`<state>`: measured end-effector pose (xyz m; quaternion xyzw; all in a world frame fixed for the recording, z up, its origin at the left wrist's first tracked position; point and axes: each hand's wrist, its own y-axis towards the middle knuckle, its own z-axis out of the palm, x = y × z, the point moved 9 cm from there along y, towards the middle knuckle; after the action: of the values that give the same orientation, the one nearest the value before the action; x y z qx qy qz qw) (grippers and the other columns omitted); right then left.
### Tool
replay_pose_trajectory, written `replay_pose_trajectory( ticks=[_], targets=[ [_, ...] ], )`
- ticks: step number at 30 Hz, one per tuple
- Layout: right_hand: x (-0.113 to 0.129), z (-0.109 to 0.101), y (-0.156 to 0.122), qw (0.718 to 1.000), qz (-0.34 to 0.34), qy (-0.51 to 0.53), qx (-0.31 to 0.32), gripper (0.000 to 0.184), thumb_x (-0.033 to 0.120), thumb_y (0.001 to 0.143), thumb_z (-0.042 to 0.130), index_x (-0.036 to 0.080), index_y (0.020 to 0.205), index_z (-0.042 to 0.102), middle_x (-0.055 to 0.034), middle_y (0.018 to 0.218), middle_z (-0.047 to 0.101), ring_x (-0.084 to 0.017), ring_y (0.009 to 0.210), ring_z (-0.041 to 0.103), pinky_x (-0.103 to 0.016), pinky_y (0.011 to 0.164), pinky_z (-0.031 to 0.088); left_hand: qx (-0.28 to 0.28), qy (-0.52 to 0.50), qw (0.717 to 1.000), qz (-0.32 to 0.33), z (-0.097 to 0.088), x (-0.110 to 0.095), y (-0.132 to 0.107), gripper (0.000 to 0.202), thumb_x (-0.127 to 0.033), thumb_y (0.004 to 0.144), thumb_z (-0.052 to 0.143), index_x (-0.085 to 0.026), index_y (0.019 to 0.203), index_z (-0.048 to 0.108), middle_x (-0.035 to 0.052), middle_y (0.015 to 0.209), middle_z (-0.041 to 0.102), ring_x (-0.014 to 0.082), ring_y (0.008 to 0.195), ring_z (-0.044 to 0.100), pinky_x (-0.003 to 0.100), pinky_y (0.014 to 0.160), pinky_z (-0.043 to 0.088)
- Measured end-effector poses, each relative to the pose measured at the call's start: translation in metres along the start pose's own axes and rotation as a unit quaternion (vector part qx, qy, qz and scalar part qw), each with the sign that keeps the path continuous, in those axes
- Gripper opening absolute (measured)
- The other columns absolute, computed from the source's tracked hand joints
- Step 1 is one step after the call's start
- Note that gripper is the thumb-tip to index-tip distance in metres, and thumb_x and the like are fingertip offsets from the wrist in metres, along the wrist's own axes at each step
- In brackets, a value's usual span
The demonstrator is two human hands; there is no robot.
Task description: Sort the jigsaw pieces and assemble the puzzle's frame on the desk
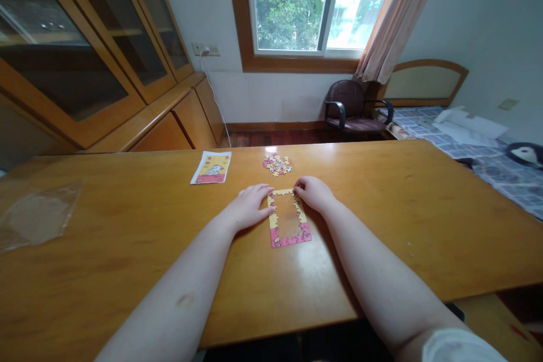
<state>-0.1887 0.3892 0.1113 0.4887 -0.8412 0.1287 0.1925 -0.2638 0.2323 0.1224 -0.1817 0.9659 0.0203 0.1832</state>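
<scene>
A rectangular jigsaw puzzle border (291,238) lies on the table, yellow along its top and sides and pink at the bottom. Its middle shows bare wood. My left hand (253,205) rests flat at the border's left side, fingers apart, with fingertips touching the upper left edge. At the top right corner, my right hand (313,192) has thumb and finger pinched on a puzzle piece, partly hidden by the fingers. Just beyond the border is a heap of loose puzzle pieces (277,164). A picture sheet (211,168) with a white animal on yellow and pink lies to the left.
The wooden table (139,209) spans the view. A clear plastic bag (40,216) lies at its left end. Behind the table stand a glass-door cabinet (139,96) on the left and an armchair (348,104) under the window. A bed (479,144) is at the right.
</scene>
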Motion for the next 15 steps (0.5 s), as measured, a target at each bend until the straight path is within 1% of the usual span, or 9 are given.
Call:
replay_pose_trajectory(
  ticks=[3,11,15],
  targets=[
    [-0.0016,0.0008,0.0012,1.000,-0.001,0.002,-0.007,0.020,0.031,0.085,0.051,0.022,0.087,0.068,-0.0038,0.094,0.069,-0.016,0.086,0.059,-0.024,0.070,0.039,-0.011,0.000,1.000,-0.002,-0.0029,0.0024,0.0005,0.051,-0.042,0.086,0.048,-0.021,0.132,0.049,0.0079,0.138,0.050,0.0248,0.127,0.044,0.040,0.108,0.032],
    [-0.0038,0.0009,0.0017,1.000,0.012,-0.005,-0.007,0.020,0.031,0.084,0.050,0.022,0.085,0.069,-0.0038,0.092,0.069,-0.017,0.082,0.059,-0.024,0.065,0.037,-0.010,0.011,1.000,0.011,-0.0011,0.0020,0.0017,0.055,-0.039,0.081,0.054,-0.020,0.132,0.048,0.0082,0.131,0.056,0.0251,0.122,0.048,0.038,0.105,0.036],
    [-0.0025,0.0002,0.0020,1.000,0.009,-0.005,-0.007,0.021,0.031,0.085,0.050,0.022,0.085,0.068,-0.0041,0.093,0.069,-0.017,0.084,0.059,-0.025,0.067,0.038,-0.009,0.009,1.000,0.013,-0.0014,0.0005,0.0015,0.053,-0.038,0.082,0.054,-0.021,0.132,0.049,0.0080,0.131,0.056,0.0249,0.122,0.049,0.038,0.105,0.036]
  ],
)
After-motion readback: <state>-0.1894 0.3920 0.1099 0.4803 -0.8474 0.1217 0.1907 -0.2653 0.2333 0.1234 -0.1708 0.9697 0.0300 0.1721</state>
